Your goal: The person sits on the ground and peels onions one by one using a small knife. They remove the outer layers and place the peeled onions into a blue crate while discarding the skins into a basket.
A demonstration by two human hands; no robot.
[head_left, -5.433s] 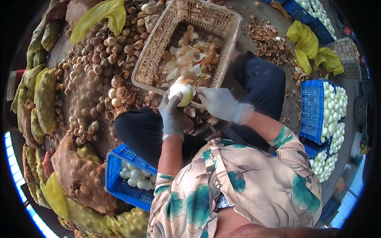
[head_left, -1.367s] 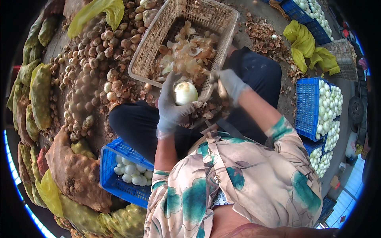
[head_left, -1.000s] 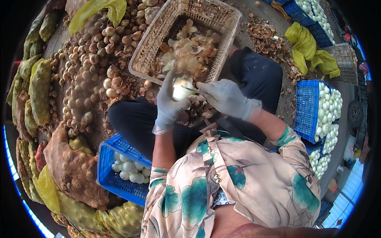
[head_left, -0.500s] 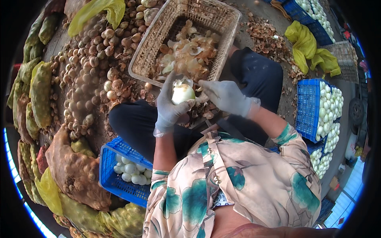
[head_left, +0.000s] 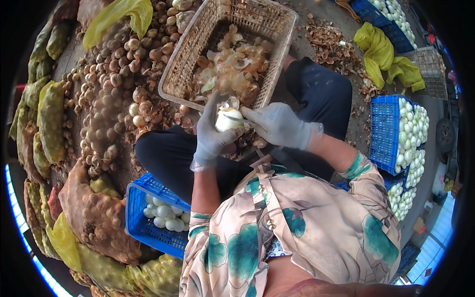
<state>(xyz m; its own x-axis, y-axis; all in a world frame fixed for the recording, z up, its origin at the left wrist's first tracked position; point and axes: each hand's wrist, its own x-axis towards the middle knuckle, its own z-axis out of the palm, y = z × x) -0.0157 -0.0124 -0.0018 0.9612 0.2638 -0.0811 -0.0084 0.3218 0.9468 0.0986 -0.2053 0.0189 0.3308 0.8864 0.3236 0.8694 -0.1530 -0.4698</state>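
In my gloved left hand point(head_left: 210, 129) sits a mostly peeled white onion point(head_left: 228, 122), with the fingers wrapped round its left side and the thumb beneath. Some loose skin clings to the onion's top. My gloved right hand point(head_left: 279, 123) is closed around a small knife, whose thin grey blade point(head_left: 239, 120) lies against the onion's right side; its handle is hidden in the palm. Just beyond the hands stands a dirty white plastic crate point(head_left: 167, 84) holding papery onion skins point(head_left: 232, 64).
Unpeeled onions point(head_left: 106, 94) cover the floor at left, beside filled mesh sacks point(head_left: 94, 218). A blue crate point(head_left: 153, 237) of peeled onions stands near my left leg. More full blue crates point(head_left: 383, 133) are stacked at right, below yellow mesh bags point(head_left: 376, 54).
My right hand has moved slightly left and down, bringing the knife blade against the onion. The left hand keeps hold of the onion almost in place.
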